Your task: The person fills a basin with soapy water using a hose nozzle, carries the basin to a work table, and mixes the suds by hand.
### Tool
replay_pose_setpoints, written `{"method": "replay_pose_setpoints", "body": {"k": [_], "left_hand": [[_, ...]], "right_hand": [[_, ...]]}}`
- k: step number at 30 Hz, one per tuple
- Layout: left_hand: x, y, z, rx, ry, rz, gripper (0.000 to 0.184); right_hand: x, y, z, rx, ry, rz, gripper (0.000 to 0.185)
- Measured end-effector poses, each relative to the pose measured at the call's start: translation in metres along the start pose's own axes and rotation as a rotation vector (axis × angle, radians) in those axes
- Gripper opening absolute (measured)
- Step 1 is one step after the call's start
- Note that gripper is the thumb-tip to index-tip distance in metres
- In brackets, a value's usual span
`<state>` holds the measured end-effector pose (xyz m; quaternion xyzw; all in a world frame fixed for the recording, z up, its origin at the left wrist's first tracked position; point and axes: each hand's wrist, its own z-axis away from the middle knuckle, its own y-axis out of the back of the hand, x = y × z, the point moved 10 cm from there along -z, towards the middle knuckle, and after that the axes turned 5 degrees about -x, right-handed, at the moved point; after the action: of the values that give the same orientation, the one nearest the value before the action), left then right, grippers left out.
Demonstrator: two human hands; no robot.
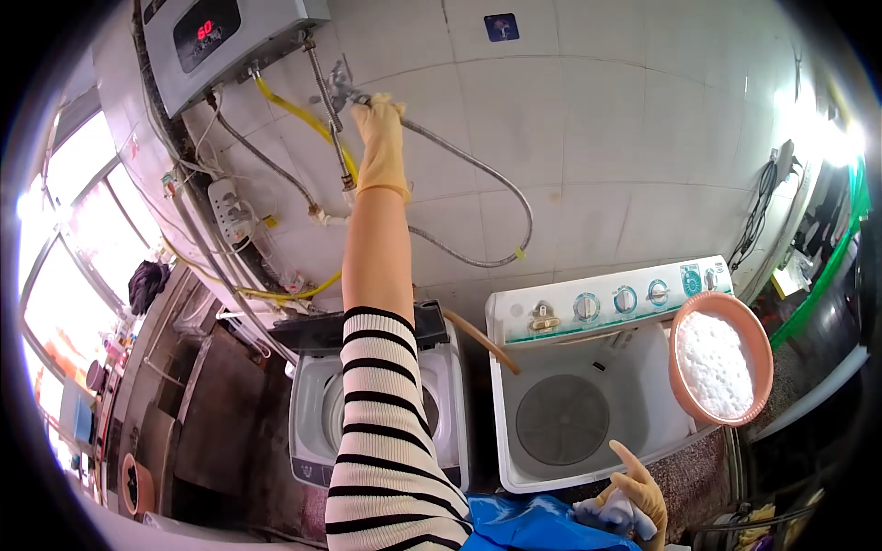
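Note:
My left hand [379, 138], in a pale yellow rubber glove, reaches up to the wall, its fingers curled at the metal tap [340, 90]. A grey braided hose [478, 167] runs from the tap beside the hand and loops down. The fingers partly cover the fitting. At the bottom right, my right hand [643, 491], gloved likewise, is closed around a bunched whitish-grey cloth [614, 516] with one finger sticking out. Above it is the twin-tub washing machine [634, 395], its round tub bottom visible. A pink basin [767, 363] full of white foam rests on the machine's right side.
A water heater [266, 41] showing 60 hangs upper left, with a yellow hose [299, 112] below it. A second washing machine [308, 404] stands under my left arm. A brown hose [482, 342] hangs into the twin-tub. A power strip [228, 211] is on the left wall.

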<state>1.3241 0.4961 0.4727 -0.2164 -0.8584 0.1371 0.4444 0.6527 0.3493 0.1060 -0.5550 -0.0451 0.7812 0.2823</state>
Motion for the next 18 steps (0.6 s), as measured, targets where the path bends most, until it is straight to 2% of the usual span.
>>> {"method": "replay_pose_setpoints", "body": {"k": [5,7,10,14,15,16,17,18], "left_hand": [[-0.015,0.039,0.006,0.358,-0.227,-0.058,0.017],[0.010,0.029,0.042,0.383,-0.199,-0.004,0.018],[0.001,0.037,0.023,0.225,-0.524,-0.023,0.024],[-0.003,0.031,0.076,0.201,-0.281,-0.535,0.044],[-0.003,0.031,0.100,0.243,-0.299,-0.561,0.050],[-0.016,0.023,0.129,0.178,-0.235,-0.500,0.054],[-0.012,0.008,0.169,0.119,-0.169,-0.441,0.057],[-0.008,-0.017,0.221,-0.106,-0.058,-0.322,0.055]], "right_hand": [[0.000,-0.012,0.009,0.085,-0.024,-0.023,0.083],[0.001,-0.008,0.010,0.098,-0.034,-0.006,0.082],[0.006,0.011,0.000,0.100,0.024,0.004,0.079],[-0.028,0.002,0.003,0.049,0.210,-0.128,0.068],[-0.048,-0.008,0.005,0.000,0.261,-0.200,0.065],[-0.056,-0.004,0.002,-0.052,0.335,-0.295,0.060],[-0.062,0.004,0.005,-0.019,0.443,-0.235,0.056],[-0.067,0.012,0.009,0.021,0.550,-0.174,0.052]]}}
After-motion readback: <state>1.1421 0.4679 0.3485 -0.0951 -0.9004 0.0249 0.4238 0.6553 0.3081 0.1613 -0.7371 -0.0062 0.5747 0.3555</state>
